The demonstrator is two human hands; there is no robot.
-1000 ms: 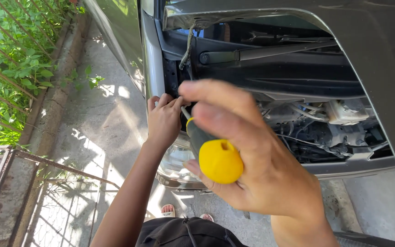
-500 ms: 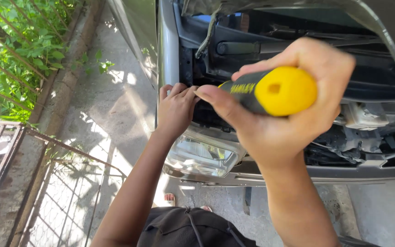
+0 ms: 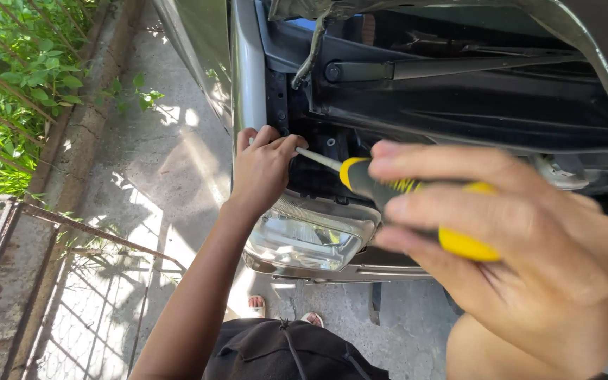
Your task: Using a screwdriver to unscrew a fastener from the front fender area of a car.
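One screwdriver point(image 3: 388, 193), black handle with yellow bands and a slim bright metal shaft, lies with its long axis near level, tip pointing left into the dark engine bay corner. Right hand point(image 3: 508, 246) has its grip clenched round the handle. Left hand point(image 3: 265, 169) grip curls on the body edge at the tip, above the clear, ribbed headlamp point(image 3: 304, 236).

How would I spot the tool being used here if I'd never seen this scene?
Start at the car's open engine bay, then drop to the clear headlight at its corner. Just above it the right hand grips the screwdriver: the only thing with a yellow-and-black handle, its thin metal shaft reaching the left hand.
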